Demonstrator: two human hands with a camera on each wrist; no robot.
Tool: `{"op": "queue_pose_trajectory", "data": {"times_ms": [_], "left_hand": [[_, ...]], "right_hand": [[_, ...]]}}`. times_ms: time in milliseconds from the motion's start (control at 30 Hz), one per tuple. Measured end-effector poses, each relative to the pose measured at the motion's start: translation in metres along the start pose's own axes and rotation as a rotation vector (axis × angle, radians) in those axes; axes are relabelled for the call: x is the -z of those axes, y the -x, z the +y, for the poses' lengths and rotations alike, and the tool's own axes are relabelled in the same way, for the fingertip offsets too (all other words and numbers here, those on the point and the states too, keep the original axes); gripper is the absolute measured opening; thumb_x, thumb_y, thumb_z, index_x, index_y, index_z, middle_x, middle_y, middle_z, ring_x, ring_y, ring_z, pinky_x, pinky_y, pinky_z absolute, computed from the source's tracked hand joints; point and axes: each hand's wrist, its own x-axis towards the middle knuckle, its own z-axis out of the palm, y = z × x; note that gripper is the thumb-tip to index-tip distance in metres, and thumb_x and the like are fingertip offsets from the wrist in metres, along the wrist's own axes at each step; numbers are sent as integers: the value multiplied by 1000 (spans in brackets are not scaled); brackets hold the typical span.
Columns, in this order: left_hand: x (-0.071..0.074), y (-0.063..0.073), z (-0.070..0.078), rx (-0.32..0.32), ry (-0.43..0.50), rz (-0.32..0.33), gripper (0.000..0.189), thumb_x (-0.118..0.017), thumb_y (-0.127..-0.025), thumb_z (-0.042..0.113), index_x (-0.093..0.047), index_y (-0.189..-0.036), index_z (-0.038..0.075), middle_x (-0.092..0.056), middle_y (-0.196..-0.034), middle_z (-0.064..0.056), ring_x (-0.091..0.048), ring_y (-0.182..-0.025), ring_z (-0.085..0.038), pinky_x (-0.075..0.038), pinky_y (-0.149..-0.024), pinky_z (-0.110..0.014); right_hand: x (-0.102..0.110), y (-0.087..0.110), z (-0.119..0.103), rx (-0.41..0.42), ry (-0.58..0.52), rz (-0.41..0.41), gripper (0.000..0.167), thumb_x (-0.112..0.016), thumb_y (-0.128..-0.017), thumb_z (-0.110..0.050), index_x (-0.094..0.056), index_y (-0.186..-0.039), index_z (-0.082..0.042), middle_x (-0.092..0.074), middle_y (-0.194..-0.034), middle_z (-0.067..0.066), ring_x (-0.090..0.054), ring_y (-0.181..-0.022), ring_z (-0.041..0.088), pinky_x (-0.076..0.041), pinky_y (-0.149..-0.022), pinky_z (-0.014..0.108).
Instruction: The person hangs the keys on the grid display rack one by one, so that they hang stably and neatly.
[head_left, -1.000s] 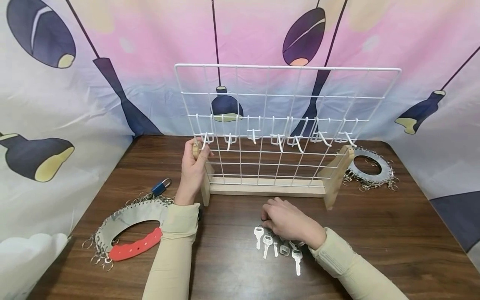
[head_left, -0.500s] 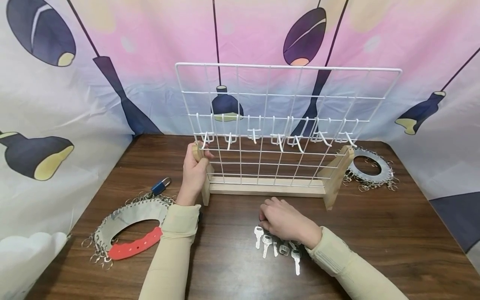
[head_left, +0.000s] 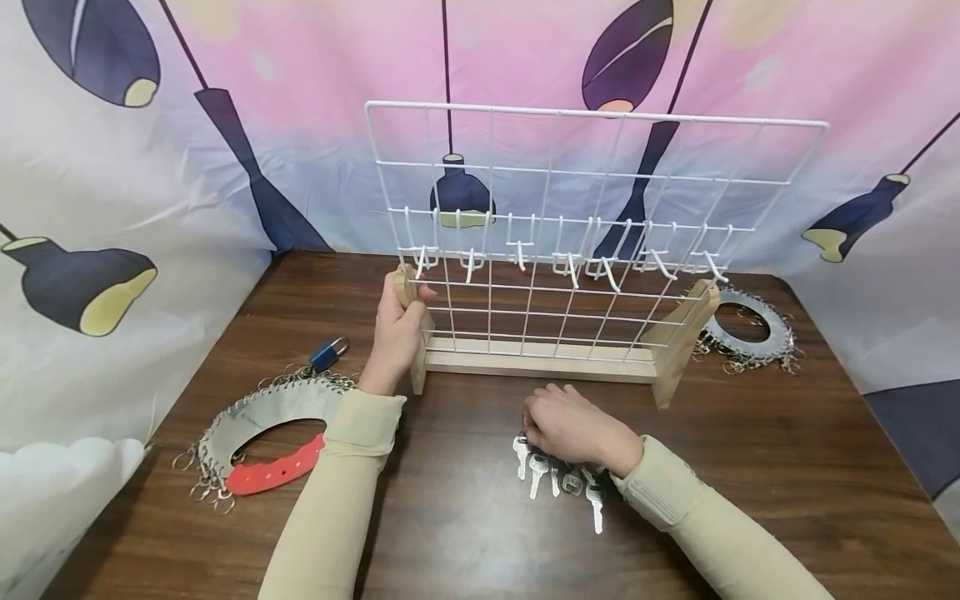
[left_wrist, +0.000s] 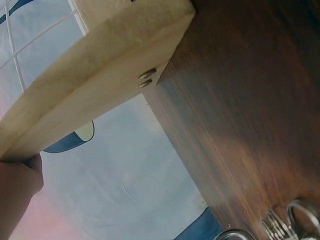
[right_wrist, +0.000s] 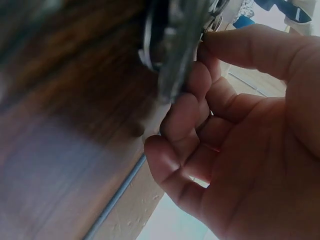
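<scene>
A white wire grid rack (head_left: 555, 308) with several hooks stands on wooden feet. My left hand (head_left: 397, 333) grips its left wooden side piece (head_left: 406, 287); the left wrist view shows fingertips under the wooden edge (left_wrist: 90, 75). In front of the rack, my right hand (head_left: 570, 421) is low over a bunch of keys (head_left: 537, 473), fanned out on the table. Seen from the right wrist, thumb and forefinger (right_wrist: 215, 45) pinch at a metal ring, with a key (right_wrist: 182, 50) hanging close and blurred. The other fingers are curled, and the hand hides the top of the bunch.
Left on the table (head_left: 480, 533) lies a metal ring plate (head_left: 240, 425) with a red grip (head_left: 273, 471) and many small rings. A blue padlock (head_left: 327, 356) lies behind it. A similar ring plate (head_left: 738, 346) is behind the rack's right foot.
The head view has tilted, so everything sits slightly higher and most things a little further right. Both hands keep their places at the rack side and the keys; the left thumb has slid lower.
</scene>
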Motion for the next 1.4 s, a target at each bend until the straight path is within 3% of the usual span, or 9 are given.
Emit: {"op": "queue_pose_trajectory", "data": {"times_ms": [133,267,500,733,900,1033,1133,1333,1400], "left_hand": [[-2,-3,-10,7,23,37,42,-36,-84,-15,-41,-125,-9,-55,-100,-32,-52,-78,-8,-43,-73,-27],[-5,-4,-16,-14,34,80,36,-37,-85,-13,-45,-119,-6,-57,-95,-24,-51,-69,-9,-43,-63,-24],[-8,-5,-17,-60,-18,128,32,-38,-83,-10,-48,-114,-7,-57,-85,-16,-51,-61,-24,-42,-55,-24],[-7,-7,-19,-47,-43,112,32,-37,-86,-12,-48,-115,-6,-58,-92,-20,-54,-82,-24,-41,-75,-23],[-9,-3,-2,-46,-58,115,31,-36,-84,-13,-48,-113,-11,-57,-92,-25,-54,-93,-36,-38,-83,-23],[-11,3,18,-51,-56,114,30,-36,-83,-14,-48,-111,-13,-56,-90,-31,-54,-83,-22,-40,-78,-21],[-11,4,21,-47,-51,112,28,-36,-83,-14,-48,-109,-14,-55,-93,-34,-52,-79,-17,-39,-74,-21],[-10,3,21,-40,-54,88,22,-37,-85,-15,-48,-104,-15,-56,-101,-27,-51,-90,-45,-38,-78,-23],[-9,3,21,-37,-49,81,20,-37,-85,-15,-48,-102,-14,-55,-104,-27,-50,-95,-46,-38,-81,-23]], "right_hand": [[3,-1,-1,-18,-15,-33,9,-61,-88,-15,-61,-79,-17,-55,-82,-9,-52,-86,18,-40,-83,45],[5,-3,-1,-14,-40,-65,9,-64,-87,-16,-61,-79,-19,-55,-81,-11,-50,-83,15,-35,-81,43],[6,-6,0,11,-60,-92,13,-65,-83,-14,-61,-73,-22,-56,-80,-13,-49,-81,13,-33,-87,50],[3,-9,-1,21,-20,-100,15,-68,-81,-20,-63,-68,-25,-54,-76,-16,-48,-77,12,-31,-80,41],[4,-8,-2,10,-17,-101,14,-68,-83,-21,-64,-69,-25,-56,-76,-16,-49,-77,11,-30,-81,41],[6,-9,-3,2,-21,-113,16,-68,-82,-19,-63,-67,-24,-56,-75,-16,-48,-75,11,-31,-81,42],[6,-11,-3,10,-10,-123,22,-68,-80,-17,-60,-60,-24,-55,-71,-16,-47,-72,11,-30,-81,42],[6,-13,-5,31,29,-135,33,-67,-79,-21,-53,-50,-23,-50,-66,-14,-44,-65,12,-29,-79,42],[6,-13,-4,19,16,-134,30,-66,-80,-24,-54,-53,-23,-50,-68,-14,-44,-67,12,-29,-79,42]]}}
